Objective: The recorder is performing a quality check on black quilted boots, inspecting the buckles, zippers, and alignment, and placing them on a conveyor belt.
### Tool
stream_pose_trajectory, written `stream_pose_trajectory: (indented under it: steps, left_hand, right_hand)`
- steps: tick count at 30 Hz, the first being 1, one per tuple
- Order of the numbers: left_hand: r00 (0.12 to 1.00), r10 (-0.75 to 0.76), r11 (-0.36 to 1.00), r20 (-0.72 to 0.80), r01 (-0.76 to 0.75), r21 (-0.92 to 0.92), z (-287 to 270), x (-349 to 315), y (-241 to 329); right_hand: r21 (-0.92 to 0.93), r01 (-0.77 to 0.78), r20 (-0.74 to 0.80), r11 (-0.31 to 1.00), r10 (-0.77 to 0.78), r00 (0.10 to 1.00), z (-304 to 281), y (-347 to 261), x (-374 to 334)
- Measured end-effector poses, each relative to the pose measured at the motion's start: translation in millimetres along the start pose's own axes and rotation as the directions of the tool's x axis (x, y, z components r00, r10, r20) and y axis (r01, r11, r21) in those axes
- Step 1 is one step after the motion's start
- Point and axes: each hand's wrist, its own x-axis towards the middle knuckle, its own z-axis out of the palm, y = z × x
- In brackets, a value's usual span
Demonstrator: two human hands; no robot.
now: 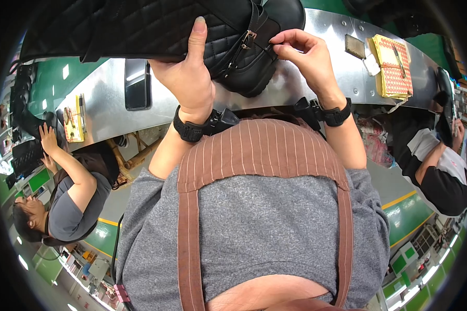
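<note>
A black quilted boot lies on its side above the metal bench, its shaft stretching left and its foot to the right. Straps with a small metal buckle cross its ankle. My left hand grips the boot from the near side, thumb up along the quilting and its other fingers hidden beneath. Thumb and forefinger of my right hand are pinched together beside the buckle strap, at the boot's foot. Whatever lies between those fingertips is too small to make out.
On the metal bench lie a dark phone, a yellow sheet with pens, a dark rectangular block, white scraps and a stack of yellow sticker sheets. Co-workers sit left and right.
</note>
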Motion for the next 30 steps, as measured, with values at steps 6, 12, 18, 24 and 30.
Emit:
stream_pose_trajectory:
  steps: [6, 12, 18, 24, 30]
  left_hand:
    - [1.0, 0.012, 1.0, -0.01, -0.012, -0.006, -1.3, 0.5, -0.5]
    - [0.999, 0.032, 0.998, 0.01, -0.032, 0.056, -1.6, -3.1, 1.6]
    - [1.0, 0.018, 1.0, 0.012, -0.018, 0.018, -1.6, -0.9, 2.8]
    - [0.999, 0.047, 0.998, 0.018, -0.048, 0.051, -3.3, -2.7, 1.6]
    - [1.0, 0.011, 1.0, 0.005, -0.011, 0.026, -3.2, -2.9, 1.7]
  right_hand:
    - [-0.105, 0.034, -0.006, 0.994, -0.035, 0.999, 4.8, -4.2, -0.5]
    - [-0.088, -0.004, 0.025, 0.996, 0.006, 1.0, -4.3, 3.0, 2.8]
    - [-0.048, -0.045, 0.08, 0.998, 0.048, 0.996, -2.7, -9.9, 0.9]
    - [-0.097, -0.052, 0.118, 0.994, 0.063, 0.991, -6.6, -8.9, 2.7]
    - [-0.021, -0.063, 0.109, 0.998, 0.065, 0.992, -3.3, -7.5, 0.1]
